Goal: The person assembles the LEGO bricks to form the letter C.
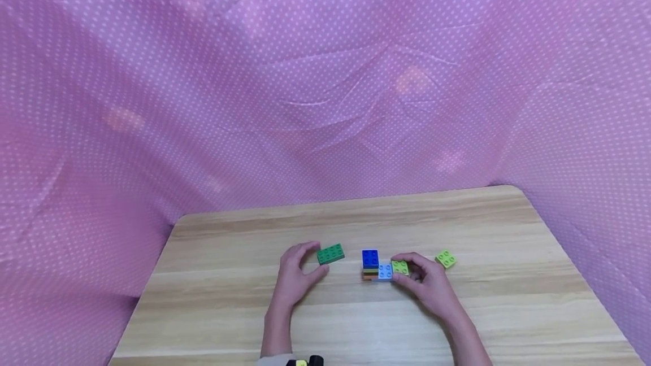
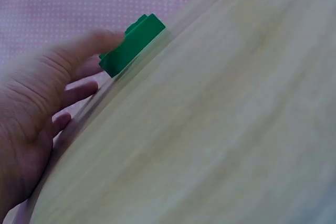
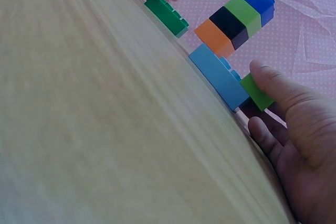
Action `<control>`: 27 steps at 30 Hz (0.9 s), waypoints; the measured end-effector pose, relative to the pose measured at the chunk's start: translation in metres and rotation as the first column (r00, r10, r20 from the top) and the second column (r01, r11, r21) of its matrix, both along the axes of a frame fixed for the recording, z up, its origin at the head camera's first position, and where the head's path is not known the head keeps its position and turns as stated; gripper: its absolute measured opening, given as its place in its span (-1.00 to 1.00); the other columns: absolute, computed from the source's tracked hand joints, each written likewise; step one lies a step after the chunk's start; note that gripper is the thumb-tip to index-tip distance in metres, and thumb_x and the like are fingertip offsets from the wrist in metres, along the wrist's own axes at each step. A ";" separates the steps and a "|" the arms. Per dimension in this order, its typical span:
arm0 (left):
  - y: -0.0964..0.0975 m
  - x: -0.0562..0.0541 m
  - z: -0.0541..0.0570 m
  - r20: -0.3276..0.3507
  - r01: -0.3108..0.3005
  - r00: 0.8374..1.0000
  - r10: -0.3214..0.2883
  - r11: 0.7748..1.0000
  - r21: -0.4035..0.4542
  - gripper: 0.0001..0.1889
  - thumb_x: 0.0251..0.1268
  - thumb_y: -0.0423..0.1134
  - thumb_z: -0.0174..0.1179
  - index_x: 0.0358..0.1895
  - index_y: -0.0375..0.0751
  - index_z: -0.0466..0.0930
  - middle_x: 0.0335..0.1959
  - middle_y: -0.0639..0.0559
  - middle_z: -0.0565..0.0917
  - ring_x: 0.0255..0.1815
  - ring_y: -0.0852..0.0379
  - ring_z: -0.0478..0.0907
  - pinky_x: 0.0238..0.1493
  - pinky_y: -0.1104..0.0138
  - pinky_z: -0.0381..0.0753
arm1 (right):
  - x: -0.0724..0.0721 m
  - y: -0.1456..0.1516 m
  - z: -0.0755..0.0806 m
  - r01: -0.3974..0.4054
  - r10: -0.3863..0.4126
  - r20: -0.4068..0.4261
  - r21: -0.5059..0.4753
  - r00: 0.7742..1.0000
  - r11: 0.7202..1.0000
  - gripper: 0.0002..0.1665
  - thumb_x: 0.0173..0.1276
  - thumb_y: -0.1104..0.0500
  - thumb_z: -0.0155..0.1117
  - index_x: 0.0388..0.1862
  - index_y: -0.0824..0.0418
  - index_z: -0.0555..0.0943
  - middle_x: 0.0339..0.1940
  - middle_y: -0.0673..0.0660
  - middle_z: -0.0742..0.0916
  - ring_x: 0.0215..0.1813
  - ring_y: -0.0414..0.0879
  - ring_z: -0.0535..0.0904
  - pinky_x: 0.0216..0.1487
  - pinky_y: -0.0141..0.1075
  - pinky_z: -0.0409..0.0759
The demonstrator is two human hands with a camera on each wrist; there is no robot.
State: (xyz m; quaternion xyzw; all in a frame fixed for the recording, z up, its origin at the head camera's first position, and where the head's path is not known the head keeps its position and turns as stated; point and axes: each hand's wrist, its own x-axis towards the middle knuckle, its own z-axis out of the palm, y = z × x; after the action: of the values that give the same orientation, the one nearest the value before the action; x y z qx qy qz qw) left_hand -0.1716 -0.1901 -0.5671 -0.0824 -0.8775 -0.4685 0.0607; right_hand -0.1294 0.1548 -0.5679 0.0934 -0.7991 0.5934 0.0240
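Note:
A green brick lies on the table, with my left hand at its left end; the thumb and forefinger pinch it from front and back. To its right stands a small tower on a light blue brick: an orange brick, a black one, a light green one and a blue one on top. My right hand pinches a separate light green brick between thumb and fingers, close against the right end of the light blue brick, whose bare studs show.
Another light green brick lies on the table just beyond my right hand. The wooden table has a pink dotted cloth hanging around its back and sides. A black and yellow object shows at the lower edge, by my left sleeve.

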 end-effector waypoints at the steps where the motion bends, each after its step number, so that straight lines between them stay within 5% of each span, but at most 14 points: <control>1: 0.000 0.000 0.000 0.003 0.002 1.000 -0.002 1.000 -0.024 -0.45 0.17 -0.09 0.61 0.26 0.05 0.70 0.24 0.18 0.69 0.40 -0.01 0.50 0.57 -0.06 0.28 | 0.000 0.000 0.000 -0.001 0.001 -0.005 0.000 1.000 1.000 -0.57 0.28 0.12 0.60 0.13 0.03 0.74 -0.11 0.02 0.82 -0.41 -0.17 0.60 -0.39 -0.35 0.63; 6: 0.001 -0.001 0.001 -0.022 0.000 1.000 -0.001 1.000 -0.024 -0.58 0.20 -0.19 0.58 0.14 -0.03 0.77 0.19 0.06 0.74 0.34 -0.07 0.56 0.55 -0.11 0.30 | 0.000 0.000 0.001 -0.001 0.001 -0.014 0.001 1.000 1.000 -0.56 0.28 0.13 0.60 0.14 0.04 0.74 -0.12 0.02 0.82 -0.41 -0.17 0.60 -0.40 -0.35 0.62; 11: 0.002 -0.002 0.005 -0.022 0.014 1.000 -0.011 0.988 0.153 -0.59 0.24 -0.26 0.55 0.16 -0.10 0.75 0.11 0.13 0.76 0.24 0.02 0.65 0.42 0.00 0.56 | 0.000 -0.002 0.001 0.007 -0.007 0.000 0.003 1.000 1.000 -0.57 0.28 0.12 0.60 0.13 0.03 0.74 -0.14 0.00 0.81 -0.40 -0.17 0.60 -0.39 -0.35 0.62; 16: 0.012 -0.001 0.018 -0.091 0.089 0.994 -0.062 0.942 0.323 -0.59 0.29 -0.33 0.50 0.19 -0.25 0.71 0.12 0.04 0.75 0.25 0.01 0.64 0.44 0.08 0.55 | 0.000 -0.004 0.001 0.007 -0.007 0.023 0.006 1.000 1.000 -0.55 0.27 0.10 0.61 0.14 0.04 0.74 -0.17 0.00 0.80 -0.39 -0.17 0.59 -0.39 -0.36 0.62; 22: 0.046 0.003 0.052 -0.173 0.246 0.967 -0.187 0.865 0.438 -0.60 0.30 -0.38 0.47 0.18 -0.33 0.69 0.14 -0.21 0.71 0.23 -0.02 0.64 0.44 0.15 0.54 | -0.002 -0.003 0.002 0.022 -0.022 0.043 -0.004 0.999 1.000 -0.53 0.24 0.12 0.62 0.13 0.04 0.74 -0.09 0.02 0.82 -0.34 -0.15 0.64 -0.32 -0.34 0.67; 27: 0.077 0.008 0.065 -0.246 0.372 0.923 -0.295 0.848 0.378 -0.64 0.35 -0.34 0.46 0.17 -0.29 0.70 0.15 -0.19 0.71 0.21 -0.03 0.65 0.34 0.14 0.64 | -0.002 -0.003 0.002 0.024 -0.023 0.050 -0.019 0.998 1.000 -0.50 0.22 0.13 0.64 0.15 0.08 0.74 -0.04 0.07 0.82 -0.27 -0.13 0.70 -0.23 -0.32 0.74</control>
State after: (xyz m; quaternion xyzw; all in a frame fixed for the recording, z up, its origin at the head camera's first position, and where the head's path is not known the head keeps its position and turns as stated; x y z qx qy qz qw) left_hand -0.1632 -0.1130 -0.5024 -0.2607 -0.7199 -0.6391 0.0729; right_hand -0.1311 0.1514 -0.5654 0.0692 -0.7945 0.6031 0.0118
